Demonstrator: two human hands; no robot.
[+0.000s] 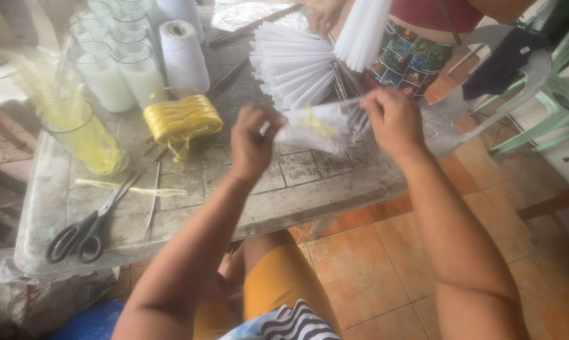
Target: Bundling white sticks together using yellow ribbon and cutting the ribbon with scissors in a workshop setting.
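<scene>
White bundle (316,126) blurred between left hand (253,141), right hand (391,119).

Worn table (310,198): scissors (86,230), yellow twine (182,118).

Views: one only, worn on the person's head.
Facing: steeply down and forward, over both forearms.
Nearness: close; left hand (254,141) and right hand (393,121) sit near frame centre.
Table (297,198): fills 9 to 12 o'clock, tilted in frame.
Tiled floor (385,264): 3 to 6 o'clock.
Shared part: none, single view.
</scene>
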